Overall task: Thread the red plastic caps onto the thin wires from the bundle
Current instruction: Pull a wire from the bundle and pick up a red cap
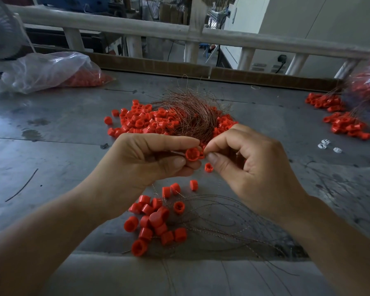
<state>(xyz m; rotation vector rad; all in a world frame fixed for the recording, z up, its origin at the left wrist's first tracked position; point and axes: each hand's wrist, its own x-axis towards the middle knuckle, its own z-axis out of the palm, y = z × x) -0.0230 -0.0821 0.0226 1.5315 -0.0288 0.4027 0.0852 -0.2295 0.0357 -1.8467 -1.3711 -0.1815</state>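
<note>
Left hand (pixel 145 159) pinching a small round red plastic cap (pixel 192 154) between thumb and forefinger. Right hand (pixel 250 165) just beside it, thumb and forefinger pressed together (on a wire or not, cannot tell). Behind both, tangled bundle of thin coppery wires (pixel 190 112) atop a heap of loose red caps (pixel 141 121).

Workshop: scuffed metal bench (pixel 51 129), bulk cap piles (pixel 141 120), wire bundle (pixel 188 112)

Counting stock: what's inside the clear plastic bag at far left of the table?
Red caps show through the plastic bag at its right end. The rest is crumpled, glary film, so how far the caps reach inside cannot be seen.
</note>
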